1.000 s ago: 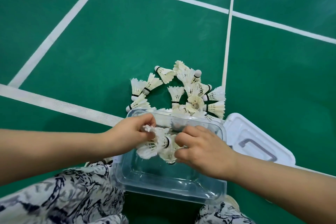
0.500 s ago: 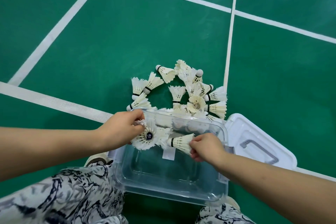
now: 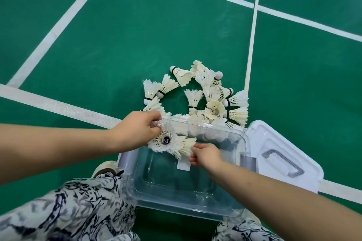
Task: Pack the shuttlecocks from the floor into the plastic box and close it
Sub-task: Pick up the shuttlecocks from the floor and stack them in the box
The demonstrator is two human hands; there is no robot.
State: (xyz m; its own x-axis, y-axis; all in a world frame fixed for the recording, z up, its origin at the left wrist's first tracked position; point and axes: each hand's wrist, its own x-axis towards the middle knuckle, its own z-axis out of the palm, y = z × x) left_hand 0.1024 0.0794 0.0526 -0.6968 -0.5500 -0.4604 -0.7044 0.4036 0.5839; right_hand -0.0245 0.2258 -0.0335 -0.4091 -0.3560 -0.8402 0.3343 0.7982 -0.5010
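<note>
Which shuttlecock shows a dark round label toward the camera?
The shuttlecock gripped by the left hand, over the plastic box's far left corner: a dark label sits at its centre. Neither the right hand's sideways shuttlecock nor the floor pile shows one.

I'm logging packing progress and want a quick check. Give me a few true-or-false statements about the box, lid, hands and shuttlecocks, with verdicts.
1. The lid is on the box. False: it lies on the floor, right of the open box.
2. Each hand holds a shuttlecock. True: the left hand grips the labelled shuttlecock; the right hand pinches the second shuttlecock by its feathers.
3. A pile of shuttlecocks lies on the floor beyond the box. True.
4. The floor is blue. False: green with white lines.
</note>
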